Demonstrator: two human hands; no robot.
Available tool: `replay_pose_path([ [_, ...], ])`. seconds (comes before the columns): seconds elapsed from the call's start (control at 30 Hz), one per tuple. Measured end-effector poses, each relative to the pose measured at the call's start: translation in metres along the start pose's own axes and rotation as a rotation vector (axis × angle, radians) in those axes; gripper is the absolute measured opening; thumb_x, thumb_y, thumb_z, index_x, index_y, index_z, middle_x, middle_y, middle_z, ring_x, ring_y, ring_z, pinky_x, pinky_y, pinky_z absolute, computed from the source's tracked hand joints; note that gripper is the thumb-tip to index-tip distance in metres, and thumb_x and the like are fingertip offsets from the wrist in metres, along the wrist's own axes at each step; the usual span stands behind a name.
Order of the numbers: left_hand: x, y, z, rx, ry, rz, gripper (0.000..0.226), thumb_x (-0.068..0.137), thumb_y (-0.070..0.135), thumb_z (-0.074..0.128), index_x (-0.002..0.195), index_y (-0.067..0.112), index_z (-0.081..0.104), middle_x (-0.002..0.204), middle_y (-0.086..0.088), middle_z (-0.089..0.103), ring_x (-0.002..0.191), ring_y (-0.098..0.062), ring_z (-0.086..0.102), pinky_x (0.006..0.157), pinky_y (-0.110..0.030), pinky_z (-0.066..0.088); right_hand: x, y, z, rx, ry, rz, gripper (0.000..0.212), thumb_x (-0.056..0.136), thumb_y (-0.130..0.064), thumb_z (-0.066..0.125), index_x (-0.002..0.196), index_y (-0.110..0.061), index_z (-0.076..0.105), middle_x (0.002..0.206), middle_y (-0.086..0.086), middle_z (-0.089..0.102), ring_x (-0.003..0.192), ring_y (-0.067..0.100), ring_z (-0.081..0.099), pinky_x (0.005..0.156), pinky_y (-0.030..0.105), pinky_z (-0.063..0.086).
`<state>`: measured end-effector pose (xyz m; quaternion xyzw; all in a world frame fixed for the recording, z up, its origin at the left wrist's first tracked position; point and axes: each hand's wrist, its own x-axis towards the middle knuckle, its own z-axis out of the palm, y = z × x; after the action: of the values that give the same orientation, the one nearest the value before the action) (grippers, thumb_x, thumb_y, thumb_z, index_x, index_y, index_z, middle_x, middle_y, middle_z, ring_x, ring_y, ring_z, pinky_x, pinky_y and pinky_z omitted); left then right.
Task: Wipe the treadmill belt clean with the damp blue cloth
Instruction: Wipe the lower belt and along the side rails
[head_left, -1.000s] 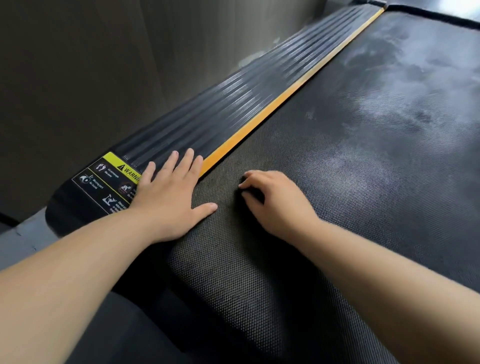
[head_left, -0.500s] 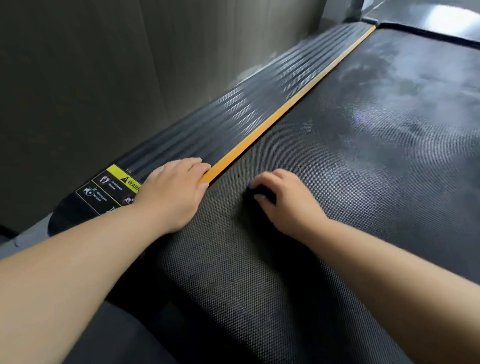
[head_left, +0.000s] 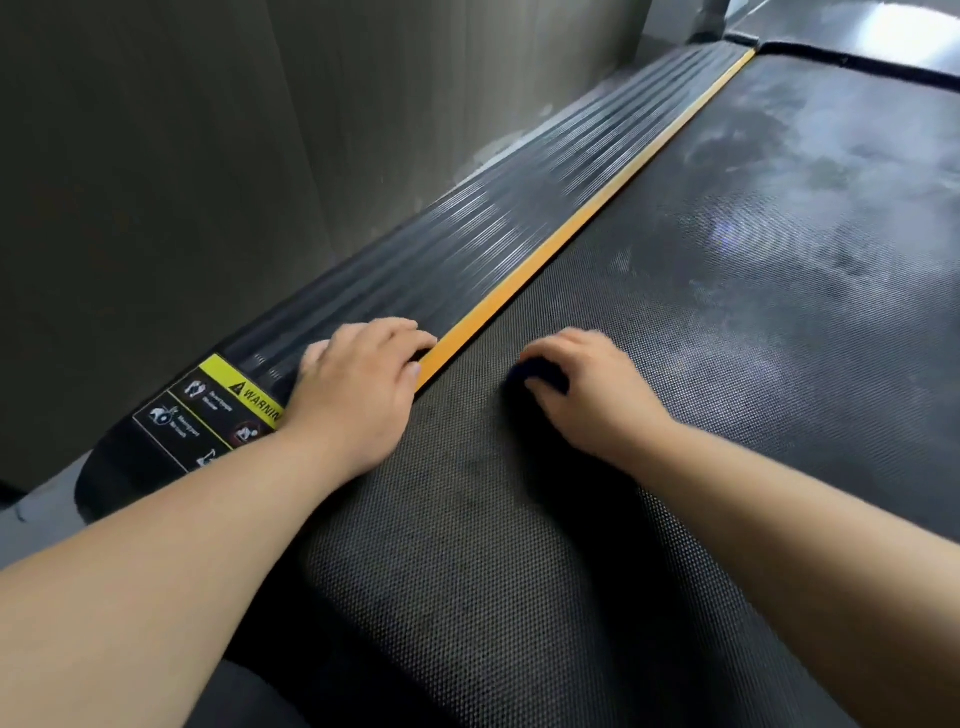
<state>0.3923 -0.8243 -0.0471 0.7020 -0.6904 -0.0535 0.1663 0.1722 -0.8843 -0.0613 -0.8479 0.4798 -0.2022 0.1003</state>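
Note:
The black textured treadmill belt (head_left: 727, 338) fills the right and middle of the head view, with pale dusty smears (head_left: 810, 156) on its far part. My right hand (head_left: 597, 400) lies on the belt's near left area. Its fingers are curled round a bunched dark blue cloth (head_left: 537, 375), of which only a small dark patch shows under the fingertips. My left hand (head_left: 358, 395) rests on the ribbed side rail (head_left: 467, 249), fingers curled under and holding nothing, with its knuckles at the orange edge strip (head_left: 571, 234).
A yellow and black warning label (head_left: 223, 410) sits on the rail's near end, partly under my left wrist. A dark wall (head_left: 208, 156) runs close along the rail's left side. The motor cover (head_left: 857, 31) closes off the belt's far end.
My left hand's fingers went from flat and spread on the rail to curled under. My right hand with the cloth slid a little forward along the belt.

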Motion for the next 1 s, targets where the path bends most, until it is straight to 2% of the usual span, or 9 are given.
replay_pose_path([
  [0.1,0.000,0.000,0.001,0.015,-0.029,0.003,0.038,0.100,0.030,0.034,0.134,0.041,0.043,0.146,0.021,0.033,0.135,-0.007,0.023,0.110,-0.039,0.016,0.043,0.043,-0.005,-0.023,0.193,0.404,0.020,0.087,-0.024,0.056,0.103,-0.025,0.067,0.114,0.009,0.056,0.113,0.033,0.045,0.097,0.036,0.040],
  [0.17,0.002,-0.001,0.001,0.015,-0.023,-0.001,0.038,0.100,0.030,0.033,0.134,0.042,0.043,0.146,0.022,0.032,0.135,-0.006,0.023,0.110,-0.038,0.015,0.054,0.047,-0.001,-0.014,0.233,0.513,0.020,0.088,-0.025,0.054,0.103,-0.023,0.066,0.115,0.011,0.054,0.115,0.033,0.043,0.098,0.038,0.040],
  [0.4,0.001,-0.002,0.004,0.015,-0.017,-0.012,0.037,0.099,0.031,0.035,0.133,0.044,0.043,0.146,0.024,0.032,0.135,-0.005,0.023,0.110,-0.036,0.015,-0.003,-0.021,0.005,0.115,-0.055,-0.092,0.021,0.083,-0.023,0.064,0.103,-0.025,0.066,0.105,-0.003,0.059,0.104,0.017,0.050,0.090,0.025,0.037],
  [0.47,0.000,-0.001,0.002,0.012,-0.016,-0.009,0.037,0.099,0.031,0.035,0.133,0.044,0.043,0.146,0.024,0.032,0.135,-0.004,0.023,0.110,-0.036,0.015,0.016,0.000,0.001,0.051,-0.030,-0.030,0.021,0.084,-0.027,0.063,0.105,-0.028,0.065,0.106,-0.001,0.060,0.107,0.021,0.050,0.093,0.031,0.041],
  [0.6,0.000,-0.002,0.003,0.016,-0.014,-0.012,0.037,0.099,0.031,0.034,0.133,0.044,0.043,0.145,0.025,0.032,0.135,-0.004,0.023,0.110,-0.037,0.015,0.065,0.032,0.007,-0.059,0.187,0.589,0.025,0.089,-0.035,0.054,0.112,-0.028,0.062,0.120,0.011,0.052,0.116,0.035,0.040,0.099,0.043,0.035],
  [0.67,0.001,-0.003,0.004,0.017,-0.008,-0.008,0.037,0.099,0.031,0.034,0.132,0.044,0.043,0.145,0.025,0.033,0.134,-0.004,0.023,0.110,-0.037,0.016,0.067,0.011,0.017,-0.082,0.164,0.530,0.028,0.088,-0.032,0.052,0.113,-0.024,0.062,0.119,0.011,0.053,0.114,0.033,0.043,0.098,0.041,0.037],
  [0.83,0.001,-0.003,0.005,0.013,0.012,-0.010,0.037,0.098,0.032,0.035,0.132,0.044,0.044,0.144,0.025,0.034,0.133,-0.003,0.025,0.109,-0.036,0.018,0.021,-0.039,0.024,-0.019,0.023,-0.115,0.019,0.079,-0.023,0.056,0.094,-0.024,0.067,0.098,-0.001,0.062,0.098,0.027,0.053,0.085,0.039,0.044],
  [0.9,0.000,-0.002,0.005,0.013,0.008,-0.007,0.037,0.098,0.032,0.034,0.132,0.044,0.044,0.144,0.025,0.033,0.134,-0.003,0.024,0.109,-0.036,0.017,0.037,-0.023,0.019,-0.069,0.037,-0.024,0.024,0.080,-0.024,0.056,0.103,-0.023,0.063,0.105,0.000,0.059,0.103,0.027,0.050,0.090,0.041,0.043],
  [1.0,0.000,-0.003,0.004,0.013,0.003,-0.002,0.037,0.098,0.032,0.033,0.132,0.044,0.043,0.145,0.025,0.033,0.134,-0.003,0.024,0.109,-0.037,0.016,0.057,0.010,0.009,-0.110,0.129,0.342,0.033,0.087,-0.031,0.053,0.118,-0.021,0.059,0.119,0.008,0.053,0.112,0.032,0.042,0.096,0.041,0.039],
])
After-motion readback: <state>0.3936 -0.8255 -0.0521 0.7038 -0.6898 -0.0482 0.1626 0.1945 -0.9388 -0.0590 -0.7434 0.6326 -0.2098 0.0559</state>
